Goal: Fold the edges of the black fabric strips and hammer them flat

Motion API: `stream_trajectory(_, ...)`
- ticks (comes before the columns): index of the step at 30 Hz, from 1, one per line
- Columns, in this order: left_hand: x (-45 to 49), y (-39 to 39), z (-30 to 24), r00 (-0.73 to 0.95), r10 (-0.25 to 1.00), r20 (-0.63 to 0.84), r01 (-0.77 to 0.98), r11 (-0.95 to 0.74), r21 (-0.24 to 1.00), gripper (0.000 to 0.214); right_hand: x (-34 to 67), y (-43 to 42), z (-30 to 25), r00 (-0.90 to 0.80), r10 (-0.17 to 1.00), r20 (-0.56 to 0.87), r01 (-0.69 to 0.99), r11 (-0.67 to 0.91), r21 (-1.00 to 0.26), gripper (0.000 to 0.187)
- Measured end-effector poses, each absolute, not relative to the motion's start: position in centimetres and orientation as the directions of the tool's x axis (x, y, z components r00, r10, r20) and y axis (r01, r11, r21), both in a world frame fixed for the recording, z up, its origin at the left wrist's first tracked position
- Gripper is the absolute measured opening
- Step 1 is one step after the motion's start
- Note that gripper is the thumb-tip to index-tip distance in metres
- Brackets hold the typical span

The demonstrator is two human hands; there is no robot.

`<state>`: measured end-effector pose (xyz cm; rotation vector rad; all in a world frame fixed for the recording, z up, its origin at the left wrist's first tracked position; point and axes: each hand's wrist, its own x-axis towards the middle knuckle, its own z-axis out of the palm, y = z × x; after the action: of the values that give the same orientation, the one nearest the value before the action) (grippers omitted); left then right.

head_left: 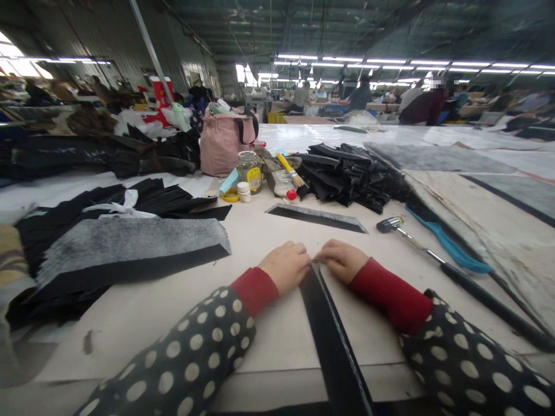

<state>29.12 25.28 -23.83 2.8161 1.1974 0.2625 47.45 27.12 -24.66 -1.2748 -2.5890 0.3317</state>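
A long black strip point(323, 323) runs from the near table edge up to my hands, with a thin pale line along its right side. My left hand point(288, 264) is closed at the strip's far end, fingers bent onto its left side. At the same end my right hand point(342, 260) is closed, its fingertips pinching the right edge. The two hands nearly touch. Beyond them lies a separate black strip with a grey upper face point(318, 218). To the right rests a hammer point(427, 252) with a black grip.
Black pieces are stacked at left, with a grey-faced piece point(134, 245) on top. Behind stand a pink bag point(223, 141), a glass jar point(249, 173), a yellow-handled brush point(290, 169) and a black heap point(347, 173). A blue curved tool point(451, 242) lies right. People work far back.
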Motion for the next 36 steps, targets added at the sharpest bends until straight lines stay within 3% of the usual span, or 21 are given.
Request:
stream_trajectory(2, 28.9, 25.4, -24.2, 0.672, 0.726, 0.148, 0.705, -0.688, 0.174, 0.017, 48.2, 27.2, -24.7, -0.497, 0.861, 0.108, 0.776, 0.497, -0.389, 0.022)
stream_trajectory(6, 28.5, 25.8, -24.7, 0.628, 0.759, 0.170, 0.715, -0.650, 0.258, 0.017, 48.1, 26.0, -24.2, -0.432, 0.898, -0.077, 0.841, 0.371, -0.393, 0.029)
stream_trajectory(12, 28.3, 26.1, -25.1, 0.590, 0.782, 0.200, 0.711, -0.621, 0.330, 0.027, 46.8, 24.8, -23.9, -0.457, 0.882, -0.118, 0.847, 0.391, -0.359, 0.024)
stream_trajectory(17, 28.1, 26.3, -25.0, 0.572, 0.794, 0.207, 0.686, -0.602, 0.409, 0.011, 46.3, 25.1, -23.4, -0.481, 0.863, -0.156, 0.848, 0.413, -0.332, 0.021)
stream_trajectory(22, 27.6, 26.8, -25.2, 0.500, 0.857, 0.125, 0.569, -0.434, 0.698, 0.006, 45.8, 26.5, -22.2, -0.506, 0.837, -0.207, 0.860, 0.472, -0.193, 0.019)
stream_trajectory(26, 27.2, 27.6, -25.6, 0.229, 0.971, 0.074, 0.504, -0.183, 0.844, 0.008, 44.7, 28.4, -21.0, -0.504, 0.846, -0.176, 0.863, 0.499, -0.075, 0.021)
stream_trajectory(29, 26.7, 28.1, -25.9, 0.117, 0.991, 0.071, 0.504, -0.121, 0.855, 0.010, 43.4, 29.4, -21.2, -0.537, 0.836, -0.111, 0.843, 0.527, -0.111, 0.027)
stream_trajectory(36, 25.2, 28.6, -25.8, 0.164, 0.984, 0.062, 0.539, -0.142, 0.830, 0.008, 42.2, 29.6, -25.0, -0.529, 0.844, 0.091, 0.792, 0.529, -0.306, 0.027)
